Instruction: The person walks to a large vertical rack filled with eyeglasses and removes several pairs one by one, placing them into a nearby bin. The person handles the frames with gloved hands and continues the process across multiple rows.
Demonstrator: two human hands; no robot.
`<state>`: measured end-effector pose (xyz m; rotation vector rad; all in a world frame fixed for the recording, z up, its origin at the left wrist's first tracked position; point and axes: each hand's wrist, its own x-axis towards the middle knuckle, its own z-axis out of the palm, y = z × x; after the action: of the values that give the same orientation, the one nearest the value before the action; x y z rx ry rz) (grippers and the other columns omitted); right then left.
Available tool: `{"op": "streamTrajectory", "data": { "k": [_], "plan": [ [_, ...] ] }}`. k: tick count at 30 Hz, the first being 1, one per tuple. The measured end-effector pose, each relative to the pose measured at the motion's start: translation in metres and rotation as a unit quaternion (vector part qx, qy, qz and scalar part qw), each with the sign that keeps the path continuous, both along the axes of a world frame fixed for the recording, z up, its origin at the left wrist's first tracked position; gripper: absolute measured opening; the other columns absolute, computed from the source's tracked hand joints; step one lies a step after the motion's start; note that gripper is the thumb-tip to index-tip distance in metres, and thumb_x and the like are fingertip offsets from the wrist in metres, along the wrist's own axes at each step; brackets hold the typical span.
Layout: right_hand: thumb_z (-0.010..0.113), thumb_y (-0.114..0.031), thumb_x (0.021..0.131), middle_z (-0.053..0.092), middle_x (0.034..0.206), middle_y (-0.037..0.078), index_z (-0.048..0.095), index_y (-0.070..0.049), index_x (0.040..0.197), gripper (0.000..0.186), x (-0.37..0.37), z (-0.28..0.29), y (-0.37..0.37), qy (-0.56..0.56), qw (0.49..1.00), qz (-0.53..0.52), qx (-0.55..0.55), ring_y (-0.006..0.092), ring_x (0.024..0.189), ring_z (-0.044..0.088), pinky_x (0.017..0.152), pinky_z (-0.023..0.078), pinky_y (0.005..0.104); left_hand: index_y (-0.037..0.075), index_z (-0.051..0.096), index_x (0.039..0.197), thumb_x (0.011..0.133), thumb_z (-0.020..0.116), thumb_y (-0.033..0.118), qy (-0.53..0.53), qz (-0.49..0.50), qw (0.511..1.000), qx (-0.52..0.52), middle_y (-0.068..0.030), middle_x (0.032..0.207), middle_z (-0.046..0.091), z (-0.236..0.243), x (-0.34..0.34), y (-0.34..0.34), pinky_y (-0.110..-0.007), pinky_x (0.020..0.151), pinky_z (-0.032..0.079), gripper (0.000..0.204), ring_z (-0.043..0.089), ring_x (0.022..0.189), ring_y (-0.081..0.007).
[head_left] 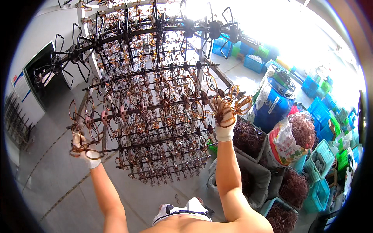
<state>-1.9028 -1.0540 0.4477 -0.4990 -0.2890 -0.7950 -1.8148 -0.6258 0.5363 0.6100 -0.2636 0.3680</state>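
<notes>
Overhead, both gloved hands, left hand (pixel 86 152) and right hand (pixel 224 121), have fingers clenched on copper rings (pixel 237 101) at the hanging rack (pixel 155 112); lifting rings squarely off their hooks should prevent snagging neighbours.

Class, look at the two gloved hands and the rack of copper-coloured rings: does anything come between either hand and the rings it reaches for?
Nothing visible does. The left hand already grips rings at the rack's left end, and the right hand grips rings at its right end. Only the white gloves lie between skin and metal.
</notes>
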Motion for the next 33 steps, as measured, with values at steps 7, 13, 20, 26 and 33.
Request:
{"op": "streamTrajectory", "data": {
  "k": [7, 13, 20, 26, 33],
  "plan": [
    [0.049, -0.033, 0.084, 0.058, 0.080, 0.003, 0.056, -0.008, 0.091, 0.026, -0.053, 0.020, 0.070, 0.192, 0.956, -0.184, -0.125, 0.0118, 0.072, 0.054, 0.062, 0.041, 0.0232, -0.004, 0.054, 0.081, 0.079, 0.047, 0.012, -0.008, 0.060, 0.997, 0.040, -0.0142, 0.080, 0.058, 0.004, -0.014, 0.010, -0.032, 0.062, 0.047, 0.018, 0.057, 0.068, -0.0205],
    [0.040, -0.029, 0.088, 0.056, 0.099, 0.007, 0.047, -0.007, 0.109, 0.032, -0.035, -0.005, 0.038, 0.031, 0.994, 0.034, -0.100, 0.0166, 0.081, 0.055, 0.069, 0.046, 0.0304, -0.002, 0.055, 0.072, 0.077, 0.049, 0.010, -0.013, 0.180, 0.976, 0.126, -0.0127, 0.075, 0.058, 0.021, -0.043, 0.013, -0.031, 0.063, 0.047, 0.015, 0.055, 0.066, -0.0196],
    [0.043, -0.024, 0.085, 0.057, 0.086, 0.007, 0.050, -0.002, 0.103, 0.030, -0.063, 0.037, 0.024, 0.097, 0.988, -0.005, -0.123, 0.0161, 0.068, 0.054, 0.062, 0.046, 0.0285, 0.003, 0.050, 0.077, 0.080, 0.056, 0.008, -0.095, 0.311, 0.884, 0.335, -0.0051, 0.077, 0.054, -0.021, -0.040, -0.001, -0.031, 0.060, 0.040, 0.009, 0.049, 0.066, -0.0143],
    [0.039, -0.026, 0.087, 0.056, 0.087, 0.007, 0.050, -0.003, 0.099, 0.028, -0.047, 0.025, 0.073, 0.178, 0.980, 0.064, -0.065, 0.0196, 0.071, 0.055, 0.067, 0.046, 0.0311, 0.008, 0.048, 0.074, 0.076, 0.060, 0.009, -0.001, 0.089, 0.979, 0.183, -0.0003, 0.061, 0.047, 0.009, -0.058, -0.039, -0.026, 0.045, 0.038, 0.012, 0.045, 0.051, -0.0117],
    [0.041, -0.022, 0.088, 0.054, 0.092, 0.004, 0.048, -0.005, 0.104, 0.024, -0.019, 0.016, 0.059, 0.094, 0.965, 0.235, 0.063, 0.0128, 0.080, 0.053, 0.067, 0.046, 0.0244, 0.002, 0.058, 0.087, 0.078, 0.057, 0.010, -0.037, 0.018, 0.996, 0.080, -0.0077, 0.080, 0.061, 0.002, -0.047, -0.045, -0.028, 0.055, 0.048, 0.012, 0.058, 0.066, -0.0170]
  ]
}}
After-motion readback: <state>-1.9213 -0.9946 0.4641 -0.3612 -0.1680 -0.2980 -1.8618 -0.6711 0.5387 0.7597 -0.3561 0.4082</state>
